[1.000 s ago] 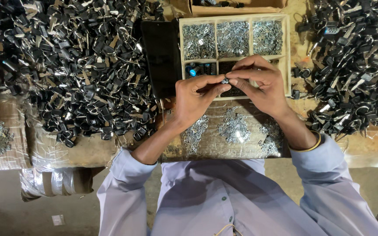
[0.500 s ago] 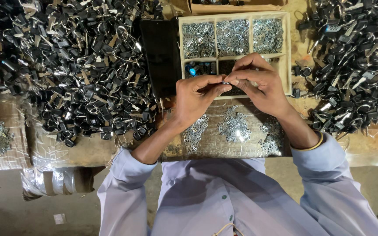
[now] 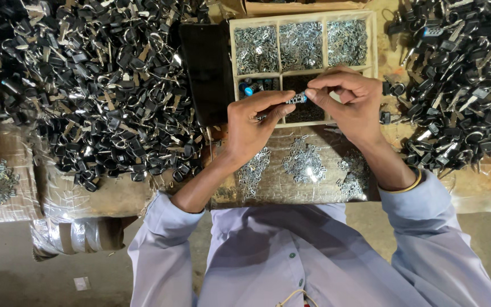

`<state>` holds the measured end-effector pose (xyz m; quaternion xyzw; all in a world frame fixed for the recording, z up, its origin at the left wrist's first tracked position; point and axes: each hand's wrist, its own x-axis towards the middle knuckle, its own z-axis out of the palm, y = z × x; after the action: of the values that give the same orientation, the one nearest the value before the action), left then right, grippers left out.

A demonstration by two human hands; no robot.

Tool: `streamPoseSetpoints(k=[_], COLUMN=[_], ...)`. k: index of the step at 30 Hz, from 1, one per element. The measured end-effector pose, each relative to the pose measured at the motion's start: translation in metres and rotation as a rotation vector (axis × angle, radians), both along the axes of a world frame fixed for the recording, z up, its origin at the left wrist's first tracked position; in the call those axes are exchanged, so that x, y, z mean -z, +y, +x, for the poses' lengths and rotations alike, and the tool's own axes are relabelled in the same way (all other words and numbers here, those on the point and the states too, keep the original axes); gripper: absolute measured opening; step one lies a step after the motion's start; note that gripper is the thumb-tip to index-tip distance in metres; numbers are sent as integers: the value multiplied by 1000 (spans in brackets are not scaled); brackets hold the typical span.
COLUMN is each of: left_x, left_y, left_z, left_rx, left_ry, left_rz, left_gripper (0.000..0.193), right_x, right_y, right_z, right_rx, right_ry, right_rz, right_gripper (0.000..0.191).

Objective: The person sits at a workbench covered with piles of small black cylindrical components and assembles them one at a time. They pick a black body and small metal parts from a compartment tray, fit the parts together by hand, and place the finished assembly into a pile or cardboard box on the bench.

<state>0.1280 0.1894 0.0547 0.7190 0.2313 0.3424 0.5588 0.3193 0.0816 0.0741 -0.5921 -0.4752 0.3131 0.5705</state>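
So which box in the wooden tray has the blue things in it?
The bottom-left compartment of the wooden tray, just above the left hand. It holds little blue pieces; the three top compartments hold shiny silver metal bits, and the one beside it looks dark.

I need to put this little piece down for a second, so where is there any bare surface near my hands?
Little room. Barest: the wrapped ledge below the left black heap, and the strip below the right heap. The board under your left hand and right hand carries small metal piles, with narrow gaps between.
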Motion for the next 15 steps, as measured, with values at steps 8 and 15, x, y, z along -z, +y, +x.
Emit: streamPoseSetpoints(k=[8,15], left_x=[-1,0], left_y=[-1,-1], left_z=[-2,-1], left_rx=[-5,20], left_ry=[31,66], left_rz=[28,-22], left_gripper=[27,21], right_x=[2,4], right_y=[1,0], right_z=[-3,-1], right_rx=[-36,-263], right_ry=[84,172], right_rz=[-29,-25], right_gripper=[21,18])
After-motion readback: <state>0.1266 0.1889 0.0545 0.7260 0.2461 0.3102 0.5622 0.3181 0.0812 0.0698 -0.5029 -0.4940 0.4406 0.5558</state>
